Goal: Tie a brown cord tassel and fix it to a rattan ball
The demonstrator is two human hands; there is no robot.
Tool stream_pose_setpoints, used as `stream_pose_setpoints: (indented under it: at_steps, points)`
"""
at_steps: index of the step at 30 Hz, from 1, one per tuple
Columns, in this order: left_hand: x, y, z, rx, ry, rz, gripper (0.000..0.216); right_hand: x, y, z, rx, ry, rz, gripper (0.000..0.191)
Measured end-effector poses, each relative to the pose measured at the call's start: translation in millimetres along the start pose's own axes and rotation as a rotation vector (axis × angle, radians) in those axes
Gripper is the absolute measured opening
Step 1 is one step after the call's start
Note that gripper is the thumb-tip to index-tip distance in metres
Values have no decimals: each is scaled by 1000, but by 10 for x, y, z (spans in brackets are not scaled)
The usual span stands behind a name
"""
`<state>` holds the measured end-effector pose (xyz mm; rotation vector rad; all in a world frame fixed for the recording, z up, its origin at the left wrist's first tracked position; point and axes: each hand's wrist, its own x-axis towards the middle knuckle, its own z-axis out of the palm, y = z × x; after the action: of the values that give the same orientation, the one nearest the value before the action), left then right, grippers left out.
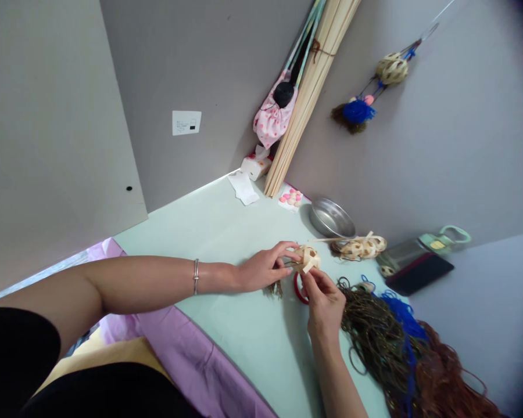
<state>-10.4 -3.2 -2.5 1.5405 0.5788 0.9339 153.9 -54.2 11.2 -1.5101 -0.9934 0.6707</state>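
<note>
A small woven ball of pale bamboo strips (308, 255) is between my two hands, a little above the tabletop. My left hand (264, 270), a silver bracelet on its wrist, steadies the ball from the left with bent fingers. From below, my right hand (325, 302) pinches the lower edge of the ball, where a short strip end sticks out. Partly hidden behind the right fingers lies a red ring (298, 288), perhaps a tape roll. Brown tassel threads (276, 289) show beneath my left hand. More woven balls (364, 248) lie to the right of the hands.
A metal bowl (332, 217) stands by the wall. Brown and blue cords (379, 325), a bottle (412, 255) and a dark phone (421, 274) lie at right. Pink beads (291, 198), tissues (255, 165) and leaning wooden strips (309, 98) are behind. A tasselled ball (392, 68) hangs on the wall.
</note>
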Motion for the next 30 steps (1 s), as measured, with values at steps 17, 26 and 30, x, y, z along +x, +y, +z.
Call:
stream_pose_setpoints:
  at_steps: [17, 26, 30]
  points:
    - [88, -9, -26, 37, 210, -18, 6, -138, -31, 52, -91, -110, -130, 32]
    - [83, -20, 5, -323, 206, -336, 24, -133, 83, 34, -310, -72, -375, 26]
    - [72, -6, 43, -474, 165, -355, 25, -136, 79, 19, -401, -52, -464, 23]
